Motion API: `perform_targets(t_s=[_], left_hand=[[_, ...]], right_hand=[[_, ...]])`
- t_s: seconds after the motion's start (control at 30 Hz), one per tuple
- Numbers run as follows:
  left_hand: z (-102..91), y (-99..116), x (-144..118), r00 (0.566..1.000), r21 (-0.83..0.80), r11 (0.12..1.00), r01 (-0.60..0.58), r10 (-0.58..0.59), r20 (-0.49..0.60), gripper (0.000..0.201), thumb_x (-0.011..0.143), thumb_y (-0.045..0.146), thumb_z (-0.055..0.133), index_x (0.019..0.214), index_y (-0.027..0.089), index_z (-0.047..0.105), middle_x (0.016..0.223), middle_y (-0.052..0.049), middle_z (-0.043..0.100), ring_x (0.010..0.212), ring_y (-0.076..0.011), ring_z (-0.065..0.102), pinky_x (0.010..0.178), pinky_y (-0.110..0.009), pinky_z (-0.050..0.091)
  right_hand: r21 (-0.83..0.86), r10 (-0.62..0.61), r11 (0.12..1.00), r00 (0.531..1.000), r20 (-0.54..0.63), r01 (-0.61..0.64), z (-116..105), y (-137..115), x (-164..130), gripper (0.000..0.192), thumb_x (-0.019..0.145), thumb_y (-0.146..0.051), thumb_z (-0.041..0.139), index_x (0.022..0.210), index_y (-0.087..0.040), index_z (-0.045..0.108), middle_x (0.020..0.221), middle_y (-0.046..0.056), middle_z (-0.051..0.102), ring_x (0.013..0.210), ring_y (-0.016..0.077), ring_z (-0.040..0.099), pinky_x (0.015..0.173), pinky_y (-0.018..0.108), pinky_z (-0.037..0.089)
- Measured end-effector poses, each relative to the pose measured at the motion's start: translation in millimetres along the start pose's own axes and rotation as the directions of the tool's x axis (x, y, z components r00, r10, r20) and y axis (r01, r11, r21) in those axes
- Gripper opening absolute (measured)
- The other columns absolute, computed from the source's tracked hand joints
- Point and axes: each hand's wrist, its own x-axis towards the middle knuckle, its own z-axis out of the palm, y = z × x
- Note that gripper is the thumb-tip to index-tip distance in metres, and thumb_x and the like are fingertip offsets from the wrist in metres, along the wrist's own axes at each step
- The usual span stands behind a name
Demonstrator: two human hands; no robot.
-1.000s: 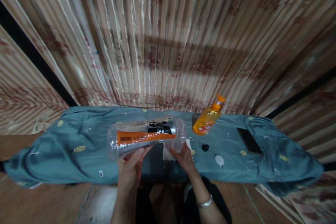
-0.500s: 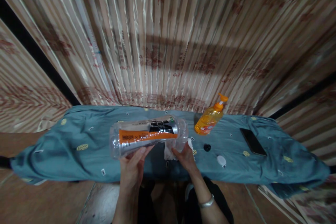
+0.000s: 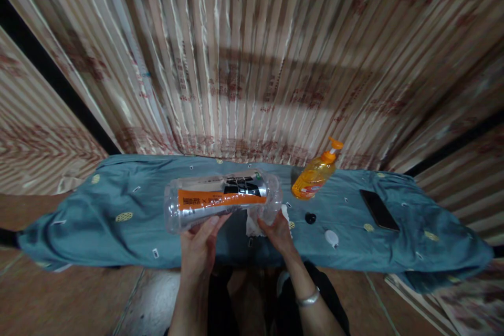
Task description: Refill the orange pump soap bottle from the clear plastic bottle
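A large clear plastic bottle (image 3: 220,197) with an orange, silver and black label lies sideways in my grip above the cloth. Its base points left. My left hand (image 3: 200,233) supports the underside near the base, thumb along the label and the other fingers hidden behind. At the right end of the bottle, my right hand (image 3: 277,231) grips the clear part, with its fingertips partly hidden. Beneath that end lies a white tissue (image 3: 254,228), partly covered by the bottle and my right hand; I cannot tell whether the hand touches it.
An orange pump bottle (image 3: 314,178) stands behind and right of my hands. Nearby on the teal cloth (image 3: 149,210) are a small black cap (image 3: 311,218) and a white round disc (image 3: 331,238). Farther right lies a dark phone (image 3: 378,210). A striped curtain (image 3: 252,63) hangs behind.
The whole view has shifted very slightly. Both hands keep the same hold, and the bottle has barely moved.
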Motion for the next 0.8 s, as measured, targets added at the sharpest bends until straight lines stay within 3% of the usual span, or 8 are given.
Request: perform_targets(t_s=[0.13, 0.27, 0.6, 0.8], left_hand=[[-0.4, 0.8, -0.8, 1.000, 0.020, 1.000, -0.010, 0.009, 0.025, 0.050, 0.047, 0.029, 0.098, 0.090, 0.021, 0.074, 0.078, -0.003, 0.078, 0.081, -0.0288, 0.078, 0.081, -0.052, 0.065], [-1.6, 1.0, -0.3, 1.000, 0.010, 1.000, -0.016, 0.015, 0.011, 0.048, 0.044, 0.029, 0.100, 0.084, 0.020, 0.073, 0.077, -0.003, 0.078, 0.078, -0.0263, 0.077, 0.076, -0.045, 0.067], [0.5, 2.1, 0.1, 1.000, 0.010, 1.000, -0.002, 0.002, -0.005, 0.047, 0.041, 0.029, 0.100, 0.078, 0.018, 0.074, 0.072, -0.002, 0.077, 0.072, -0.0261, 0.077, 0.073, -0.045, 0.067], [-2.0, -2.1, 1.0, 1.000, 0.003, 1.000, -0.017, 0.017, 0.020, 0.040, 0.049, 0.027, 0.097, 0.080, 0.019, 0.073, 0.078, -0.003, 0.078, 0.076, -0.0276, 0.077, 0.077, -0.050, 0.067]], right_hand=[[-0.021, 0.001, 1.000, 1.000, -0.018, -0.001, 0.5, 1.6, -0.1, 0.051, 0.073, -0.039, 0.073, 0.121, -0.022, 0.064, 0.112, 0.009, 0.076, 0.103, 0.0335, 0.073, 0.096, 0.053, 0.058], [-0.014, 0.020, 1.000, 1.000, -0.012, -0.020, 0.6, 1.8, 0.3, 0.052, 0.072, -0.040, 0.072, 0.120, -0.022, 0.063, 0.110, 0.010, 0.076, 0.102, 0.0343, 0.073, 0.095, 0.055, 0.058], [-0.014, 0.024, 1.000, 1.000, 0.009, -0.023, -0.3, -0.5, -0.2, 0.055, 0.074, -0.041, 0.072, 0.125, -0.021, 0.062, 0.111, 0.010, 0.076, 0.102, 0.0337, 0.074, 0.095, 0.053, 0.058], [0.001, 0.013, 1.000, 1.000, 0.013, -0.013, 0.1, 3.2, 0.7, 0.060, 0.073, -0.042, 0.074, 0.127, -0.018, 0.061, 0.112, 0.011, 0.076, 0.103, 0.0343, 0.074, 0.095, 0.054, 0.058]])
